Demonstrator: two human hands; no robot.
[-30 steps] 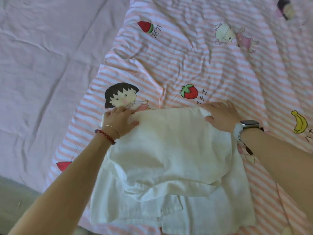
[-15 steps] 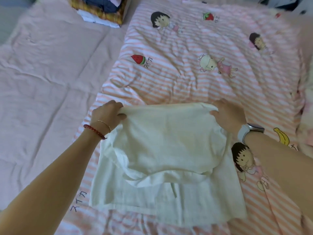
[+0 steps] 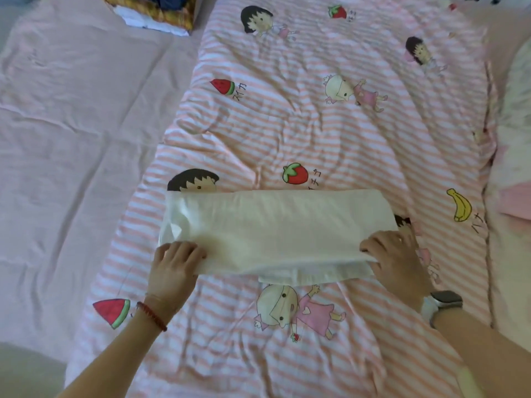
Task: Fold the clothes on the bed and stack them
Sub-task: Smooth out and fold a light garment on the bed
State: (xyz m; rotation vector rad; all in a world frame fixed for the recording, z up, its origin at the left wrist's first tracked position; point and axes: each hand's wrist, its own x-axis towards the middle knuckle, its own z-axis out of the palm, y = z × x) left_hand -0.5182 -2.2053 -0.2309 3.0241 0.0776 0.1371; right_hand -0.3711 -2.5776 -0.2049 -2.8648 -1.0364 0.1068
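A white garment [image 3: 275,228] lies folded into a wide flat band on the pink-striped cartoon quilt [image 3: 316,124]. My left hand [image 3: 175,265], with a red bracelet at the wrist, grips the band's near-left corner with curled fingers. At the near-right corner my right hand [image 3: 398,258], wearing a watch, holds the edge, fingers on top of the cloth. A lower layer of the garment sticks out a little under the near edge. A stack of folded clothes [image 3: 155,12] sits at the far left of the bed.
A plain pink sheet [image 3: 71,124] covers the bed's left side. Pillows or bedding [image 3: 514,168] lie along the right edge. The floor shows at the lower left corner.
Both hands lifted the garment's far edge and brought it toward me, so the cloth is now folded over into a narrower band. The view rose and shows more of the bed.
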